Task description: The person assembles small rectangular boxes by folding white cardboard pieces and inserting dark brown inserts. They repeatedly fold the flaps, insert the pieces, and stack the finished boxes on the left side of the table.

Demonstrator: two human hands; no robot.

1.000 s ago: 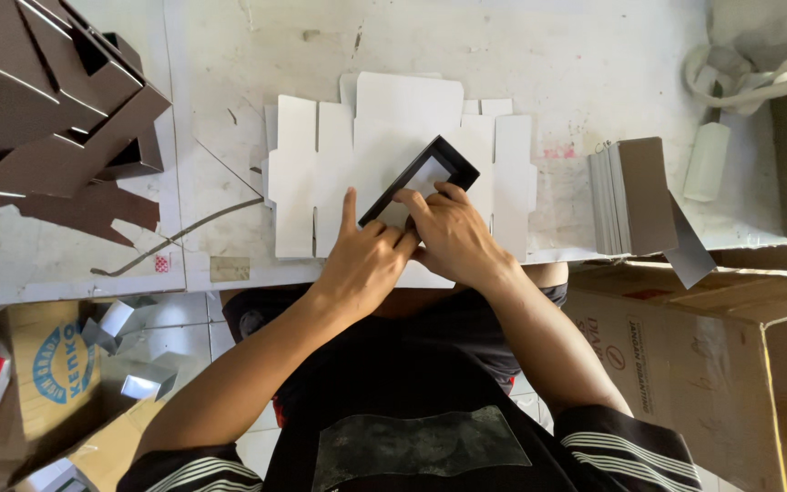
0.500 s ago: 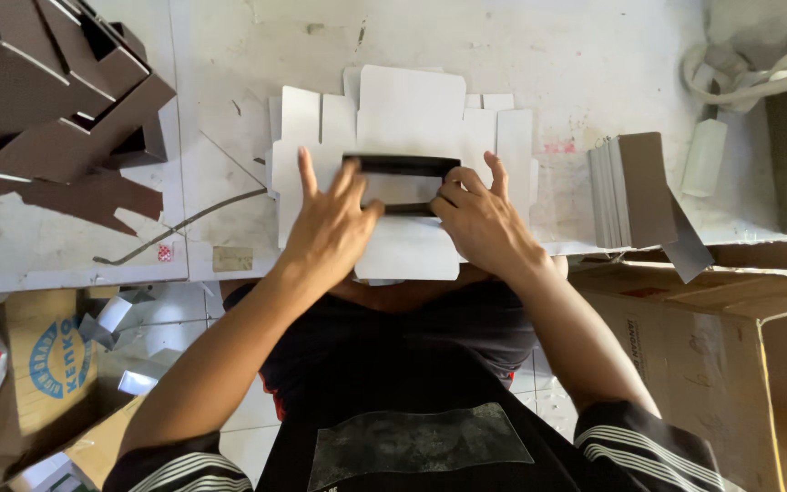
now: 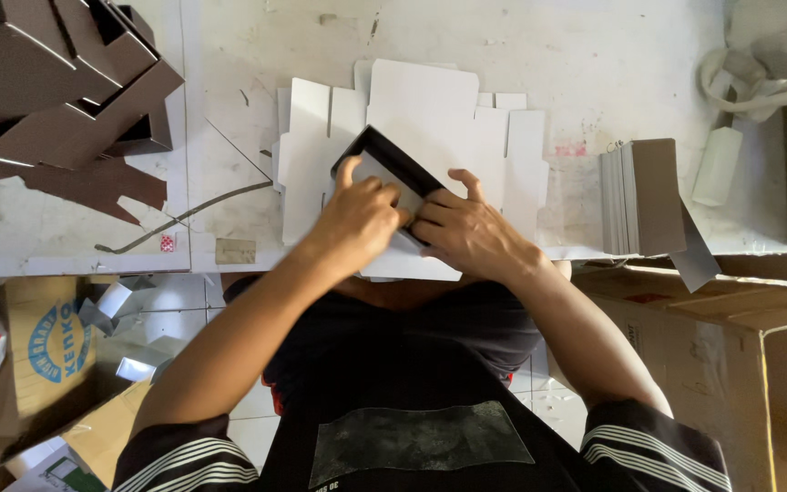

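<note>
White table (image 3: 594, 55), flat card blanks (image 3: 430, 118)

I'm seeing brown folded boxes (image 3: 56, 82) piling up top left, a stack of flat grey cards (image 3: 639, 196) sitting right, cardboard cartons (image 3: 730, 346) standing beside the table (image 3: 594, 55).

Left hand (image 3: 357, 214) and right hand (image 3: 468, 232) meet, fingers bent (knuckles up).

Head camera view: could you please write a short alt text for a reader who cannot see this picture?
Seen from above, a person's left hand and right hand together hold a small dark box tray over white flat die-cut cardboard sheets on a worn white table. Finished dark boxes are piled at far left, a stack of flat blanks lies at right.
</note>
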